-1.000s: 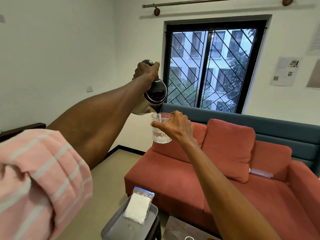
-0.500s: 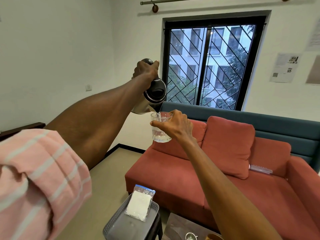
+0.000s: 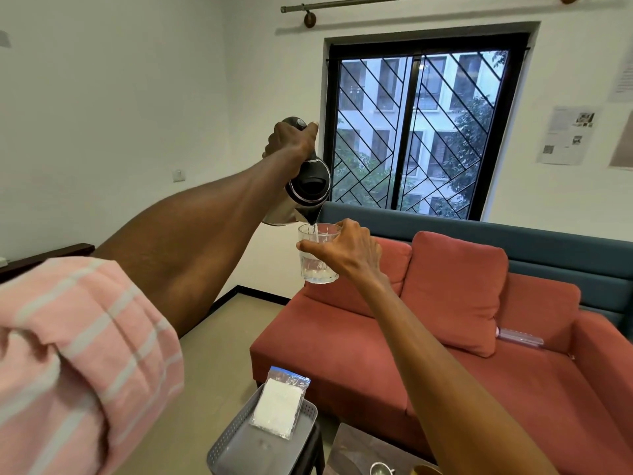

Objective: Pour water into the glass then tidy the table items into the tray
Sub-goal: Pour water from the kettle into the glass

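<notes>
My left hand (image 3: 291, 142) gripped the tilted kettle (image 3: 306, 186); my right hand (image 3: 346, 250) clasped the glass (image 3: 317, 265) beneath its spout.

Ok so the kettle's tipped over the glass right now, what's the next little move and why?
Probably keep the kettle tilted a moment longer, then tip it upright. The left hand holds its spout just over the rim of the glass, gripped by the right hand. A thin stream is falling, and water seems to fill only the lower part.
</notes>
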Available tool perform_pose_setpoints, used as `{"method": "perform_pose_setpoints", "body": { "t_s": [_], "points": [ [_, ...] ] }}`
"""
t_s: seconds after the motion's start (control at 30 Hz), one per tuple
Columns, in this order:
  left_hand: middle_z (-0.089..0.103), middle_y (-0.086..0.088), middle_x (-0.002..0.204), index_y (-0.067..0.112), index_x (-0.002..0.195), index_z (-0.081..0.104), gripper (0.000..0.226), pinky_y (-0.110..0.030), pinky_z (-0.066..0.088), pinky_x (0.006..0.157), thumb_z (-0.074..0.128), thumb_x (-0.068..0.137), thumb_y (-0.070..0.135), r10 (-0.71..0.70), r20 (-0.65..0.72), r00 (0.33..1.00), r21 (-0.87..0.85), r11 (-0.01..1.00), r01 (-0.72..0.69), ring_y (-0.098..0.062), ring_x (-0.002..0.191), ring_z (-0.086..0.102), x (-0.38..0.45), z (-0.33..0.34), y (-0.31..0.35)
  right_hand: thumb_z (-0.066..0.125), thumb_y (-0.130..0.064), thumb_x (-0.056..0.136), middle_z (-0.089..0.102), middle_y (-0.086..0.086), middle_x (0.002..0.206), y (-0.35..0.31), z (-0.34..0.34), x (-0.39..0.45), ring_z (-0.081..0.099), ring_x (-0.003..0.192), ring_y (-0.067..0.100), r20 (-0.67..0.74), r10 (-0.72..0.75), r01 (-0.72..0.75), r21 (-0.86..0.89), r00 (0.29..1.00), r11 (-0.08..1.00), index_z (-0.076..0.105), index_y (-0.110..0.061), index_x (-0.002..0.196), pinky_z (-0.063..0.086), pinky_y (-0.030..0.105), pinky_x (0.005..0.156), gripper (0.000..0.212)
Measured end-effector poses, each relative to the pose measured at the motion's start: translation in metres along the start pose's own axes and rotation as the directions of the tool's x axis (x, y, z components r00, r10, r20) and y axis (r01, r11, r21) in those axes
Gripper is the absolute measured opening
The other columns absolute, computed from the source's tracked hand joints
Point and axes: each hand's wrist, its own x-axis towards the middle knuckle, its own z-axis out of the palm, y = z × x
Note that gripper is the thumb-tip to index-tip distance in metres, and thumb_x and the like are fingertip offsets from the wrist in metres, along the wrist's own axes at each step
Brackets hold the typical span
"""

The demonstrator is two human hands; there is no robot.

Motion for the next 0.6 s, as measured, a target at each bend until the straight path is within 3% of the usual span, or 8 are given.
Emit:
{"method": "perform_pose_setpoints", "body": {
  "t_s": [0.33,0.6],
  "points": [
    [0.058,0.000,0.092,0.027,0.090,0.052,0.030,-0.032,0.047,0.088,0.063,0.079,0.053,-0.002,-0.005,1.000,0.017,1.000,0.002,-0.024,0.084,0.055,-0.0011,-0.0019,-0.0024,0.068,-0.082,0.052,0.061,-0.003,0.076,-0.0034,0.0039,-0.0029,0.057,0.069,0.021,-0.019,-0.010,0.010,0.009,1.000,1.000,0.056,-0.018,0.082,0.043,0.034,0.059,0.072],
    [0.056,0.001,0.091,0.021,0.106,0.062,0.043,-0.031,0.045,0.082,0.063,0.080,0.054,0.005,0.006,1.000,0.026,1.000,-0.005,-0.022,0.084,0.055,-0.0031,-0.0040,-0.0050,0.069,-0.080,0.054,0.061,-0.003,0.077,-0.0060,0.0041,-0.0057,0.058,0.071,0.021,-0.001,-0.009,0.009,0.014,1.000,1.000,0.057,-0.017,0.084,0.043,0.034,0.060,0.071]
  ]
}}
